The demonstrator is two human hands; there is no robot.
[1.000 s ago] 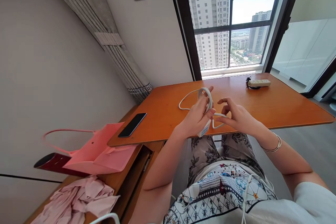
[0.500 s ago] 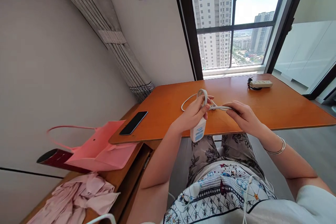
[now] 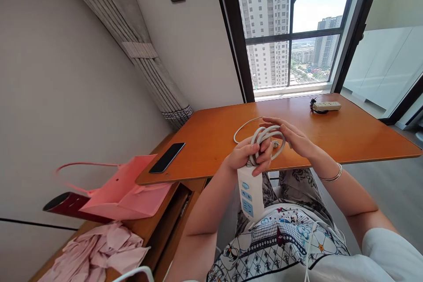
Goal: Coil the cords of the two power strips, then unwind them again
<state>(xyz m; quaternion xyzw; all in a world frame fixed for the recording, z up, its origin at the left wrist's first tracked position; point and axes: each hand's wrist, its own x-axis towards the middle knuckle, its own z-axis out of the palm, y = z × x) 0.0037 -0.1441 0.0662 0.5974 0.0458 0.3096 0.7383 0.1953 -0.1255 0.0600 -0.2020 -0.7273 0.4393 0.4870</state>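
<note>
My left hand (image 3: 248, 154) is closed round the looped white cable (image 3: 261, 134) near where it joins a white power strip (image 3: 250, 194). The strip hangs below that hand, its blue-marked sockets facing up at me, over my lap. My right hand (image 3: 294, 136) touches the far side of the coils, with its fingers extended and partly behind the loops. One length of cable curves out over the brown table, and the plug shows just right of the loops.
A black phone (image 3: 167, 157) lies at the left end of the table (image 3: 211, 141). Another power strip (image 3: 327, 106) with a black cord sits at the back right. Left of the table are a pink bag (image 3: 132, 194), a dark red cylinder (image 3: 74, 207) and pink cloth (image 3: 99, 251).
The cable now forms several larger loops at my left hand. The white strip has swung lower and shows its full face. My right hand has come left, against the coils.
</note>
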